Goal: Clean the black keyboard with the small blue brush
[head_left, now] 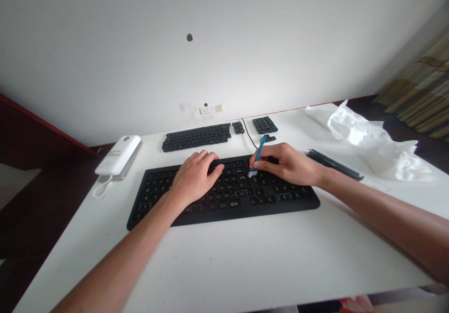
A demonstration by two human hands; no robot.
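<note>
A black keyboard frame (298, 203), most of its keycaps off, lies across the middle of the white table (245, 261). My left hand (194, 177) rests flat on its left-centre part, fingers stretched over the top rows. My right hand (286, 164) is closed in a pinch on a small blue-handled brush (258, 156). The brush's white tip touches the keyboard's upper middle.
Removed black keycaps lie in keyboard-shaped groups (196, 136) at the back, with a numpad block (264, 125). A white power bank (118, 155) with a cable sits at the left. Crumpled white plastic (368, 137) and a black strip (333, 164) lie at the right.
</note>
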